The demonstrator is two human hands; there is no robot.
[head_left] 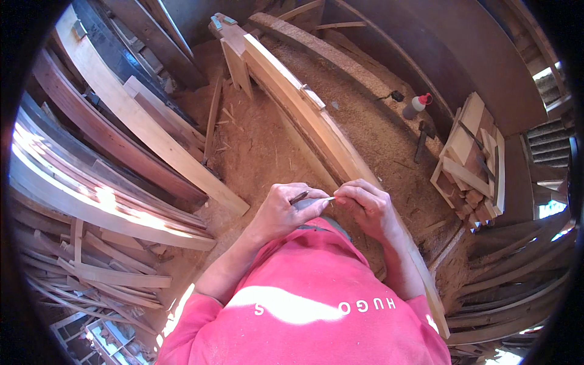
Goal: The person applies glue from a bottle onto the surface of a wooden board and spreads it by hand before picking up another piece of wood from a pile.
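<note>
My left hand (282,211) and my right hand (369,208) are close together in front of my red shirt. Fingers of both are pinched around the ends of a thin white stick (330,198), too small to name more exactly. A short dark brown, pencil-like piece (298,198) sticks out between the fingers of my left hand. Just beyond and beside my right hand runs a long pale wooden beam (340,143), with a small light wood block (313,97) on its upper edge.
Long curved planks (152,134) lean at the left. A red-capped bottle (417,106) and a hammer-like tool (421,141) are on a sawdust-strewn surface at the right. Beside them is a wooden tray (500,188) with wood pieces. Sawdust covers the floor (255,146).
</note>
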